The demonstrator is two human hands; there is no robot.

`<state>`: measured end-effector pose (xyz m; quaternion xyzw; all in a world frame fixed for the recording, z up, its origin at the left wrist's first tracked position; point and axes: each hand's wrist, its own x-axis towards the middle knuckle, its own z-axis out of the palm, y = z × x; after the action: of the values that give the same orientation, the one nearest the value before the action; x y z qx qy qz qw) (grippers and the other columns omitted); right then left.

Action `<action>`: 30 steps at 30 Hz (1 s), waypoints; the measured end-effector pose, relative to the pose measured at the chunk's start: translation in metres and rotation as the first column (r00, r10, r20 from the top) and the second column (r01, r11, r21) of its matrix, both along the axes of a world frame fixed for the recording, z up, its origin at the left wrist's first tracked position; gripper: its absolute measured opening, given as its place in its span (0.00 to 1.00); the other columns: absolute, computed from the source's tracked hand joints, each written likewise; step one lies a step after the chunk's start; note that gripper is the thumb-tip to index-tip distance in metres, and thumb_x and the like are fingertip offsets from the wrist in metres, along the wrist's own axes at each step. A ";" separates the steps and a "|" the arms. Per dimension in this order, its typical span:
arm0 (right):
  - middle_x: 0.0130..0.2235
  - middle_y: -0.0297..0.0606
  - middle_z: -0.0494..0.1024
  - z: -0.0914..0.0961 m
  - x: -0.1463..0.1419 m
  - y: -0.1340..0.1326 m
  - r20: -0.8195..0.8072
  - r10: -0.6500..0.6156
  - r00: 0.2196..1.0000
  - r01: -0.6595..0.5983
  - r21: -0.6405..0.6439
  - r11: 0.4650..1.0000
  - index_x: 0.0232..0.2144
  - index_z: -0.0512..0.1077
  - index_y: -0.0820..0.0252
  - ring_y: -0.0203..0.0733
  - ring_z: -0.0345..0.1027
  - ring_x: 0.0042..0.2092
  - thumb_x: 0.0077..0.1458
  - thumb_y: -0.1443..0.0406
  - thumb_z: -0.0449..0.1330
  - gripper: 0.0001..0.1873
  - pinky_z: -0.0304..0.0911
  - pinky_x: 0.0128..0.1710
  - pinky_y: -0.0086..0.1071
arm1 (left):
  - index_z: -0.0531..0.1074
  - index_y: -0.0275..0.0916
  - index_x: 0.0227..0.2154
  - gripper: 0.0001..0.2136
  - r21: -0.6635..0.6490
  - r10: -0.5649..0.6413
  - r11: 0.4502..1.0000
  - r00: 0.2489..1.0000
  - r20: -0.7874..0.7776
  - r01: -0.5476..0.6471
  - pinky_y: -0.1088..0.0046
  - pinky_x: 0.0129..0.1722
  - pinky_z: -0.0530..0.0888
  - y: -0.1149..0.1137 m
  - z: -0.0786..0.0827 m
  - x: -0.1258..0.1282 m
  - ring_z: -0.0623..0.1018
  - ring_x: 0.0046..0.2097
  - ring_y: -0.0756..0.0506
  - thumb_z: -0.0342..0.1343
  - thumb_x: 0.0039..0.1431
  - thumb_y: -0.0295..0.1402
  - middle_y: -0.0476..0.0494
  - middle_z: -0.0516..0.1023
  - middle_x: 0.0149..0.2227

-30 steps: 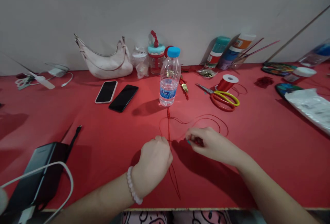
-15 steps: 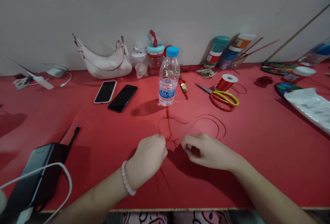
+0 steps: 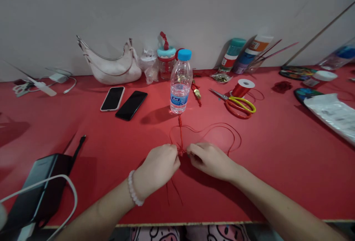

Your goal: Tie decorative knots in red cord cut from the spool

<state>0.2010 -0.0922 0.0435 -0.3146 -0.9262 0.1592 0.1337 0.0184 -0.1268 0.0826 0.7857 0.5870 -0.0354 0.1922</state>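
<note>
A knotted red cord (image 3: 181,133) runs from the base of the water bottle (image 3: 179,94) toward me, and thin loops of it curve off to the right. My left hand (image 3: 163,161), with a pale bead bracelet on its wrist, is closed on the cord beside the knot. Just right of the knot, my right hand (image 3: 208,157) pinches a strand of the same cord. Fingers hide the exact grip points. Two loose cord ends lie on the table below my left hand.
Scissors (image 3: 240,106) and a red cord spool (image 3: 242,88) lie to the right. Two phones (image 3: 131,105), a white handbag (image 3: 113,67) and a black power bank (image 3: 41,189) are on the left. Paint bottles (image 3: 232,54) lean against the wall. The red table (image 3: 222,206) ends near my lap.
My right hand has moved left, close to my left hand and the knot. The cord strands between the hands are drawn in; my left hand has stayed nearly in place.
</note>
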 end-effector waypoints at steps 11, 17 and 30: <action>0.24 0.33 0.70 -0.006 -0.003 0.003 0.018 -0.025 1.000 0.024 0.072 0.997 0.31 0.65 0.58 0.34 0.60 0.25 0.53 0.73 0.47 0.09 0.49 0.27 0.28 | 0.68 0.40 0.37 0.09 0.212 -0.109 0.971 0.994 -0.025 0.112 0.74 0.27 0.63 0.025 -0.016 -0.019 0.72 0.32 0.48 0.42 0.64 0.30 0.46 0.69 0.38; 0.26 0.35 0.72 0.000 -0.003 0.003 0.036 -0.030 0.999 0.029 0.045 0.999 0.32 0.66 0.59 0.35 0.62 0.26 0.55 0.72 0.48 0.08 0.49 0.27 0.28 | 0.66 0.37 0.32 0.11 0.223 -0.167 0.960 0.985 -0.041 0.172 0.72 0.31 0.65 0.028 -0.018 -0.016 0.70 0.34 0.47 0.39 0.64 0.26 0.44 0.68 0.35; 0.35 0.41 0.73 0.008 0.027 0.031 -0.147 -0.213 0.966 0.218 0.018 0.976 0.37 0.67 0.59 0.43 0.66 0.39 0.51 0.74 0.48 0.13 0.60 0.39 0.34 | 0.60 0.39 0.34 0.02 -0.213 0.338 0.896 0.285 0.897 -0.390 0.75 0.29 0.65 0.049 -0.029 -0.028 0.66 0.26 0.52 0.44 0.58 0.29 0.49 0.70 0.30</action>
<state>0.2285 -0.0614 0.0511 -0.3989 -0.8769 0.1504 0.2221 -0.0093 -0.0776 0.0541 0.5204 0.5433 0.4635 0.4682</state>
